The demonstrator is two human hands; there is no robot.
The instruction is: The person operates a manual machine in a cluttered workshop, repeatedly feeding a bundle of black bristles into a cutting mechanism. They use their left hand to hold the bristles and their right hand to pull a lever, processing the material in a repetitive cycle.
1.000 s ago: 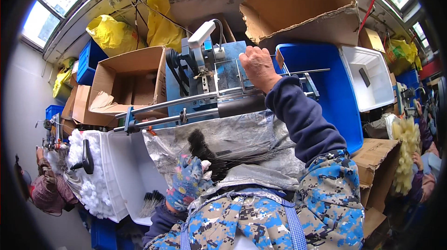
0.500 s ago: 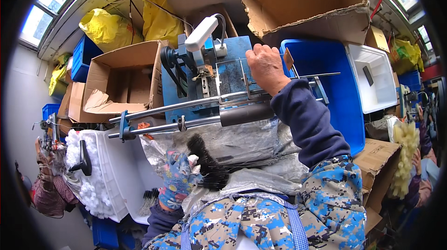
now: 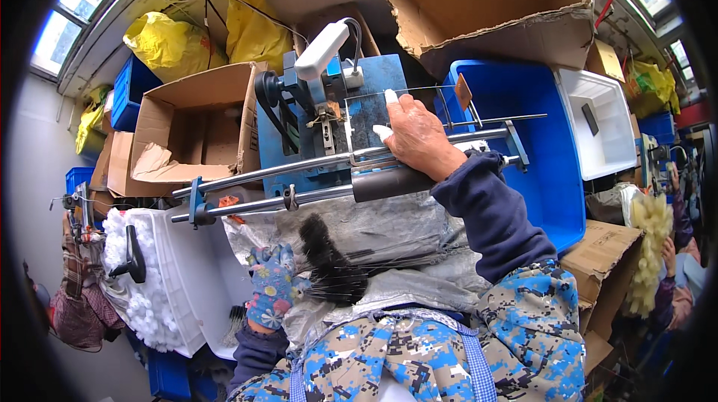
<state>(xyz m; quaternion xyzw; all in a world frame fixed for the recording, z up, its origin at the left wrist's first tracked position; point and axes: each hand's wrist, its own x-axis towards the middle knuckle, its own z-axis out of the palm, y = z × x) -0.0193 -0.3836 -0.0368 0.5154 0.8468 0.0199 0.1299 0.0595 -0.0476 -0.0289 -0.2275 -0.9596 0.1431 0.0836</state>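
In the head view, your bare right hand [image 3: 420, 136], thumb and forefinger parted, is over the blue machine [image 3: 366, 114]; any grip is unclear. Black bristles [image 3: 329, 264] lie right of your gloved left hand [image 3: 273, 286], whose closure you cannot tell.

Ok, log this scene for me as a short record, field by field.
Right hand: over the blue machine plate, white coverings on two fingertips
Left hand: flowered blue covering, beside dark bristles; grip unclear
Bristles: on a grey sheet
Machine front: metal rods running across
Right of machine: blue bin, then white bin
Left of machine: open cardboard box
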